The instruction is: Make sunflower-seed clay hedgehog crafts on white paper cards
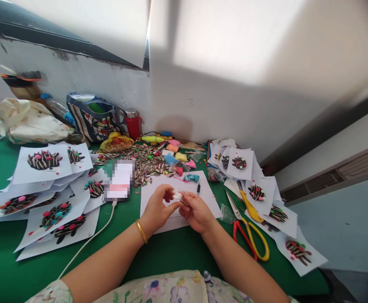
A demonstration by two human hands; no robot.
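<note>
Between both hands, above the white paper [154, 194], is a small white crumpled lump [177, 195]; whether it is clay or a wrapper I cannot tell. My left hand [159, 208] curls its thumb and fingers around the lump's left side. From the right, my right hand [197, 210] pinches it, with its fingertips partly hidden. A black pen [198, 189] and a teal packet [191, 177] lie on the paper just beyond the hands.
Paper sheets with seed-covered pictures [45, 162] are piled left and right. Loose striped seeds [152, 160] and coloured clay packs [171, 159] lie behind the paper. Scissors [245, 229] rest by my right forearm. A phone [119, 181] trails a white cable [100, 229].
</note>
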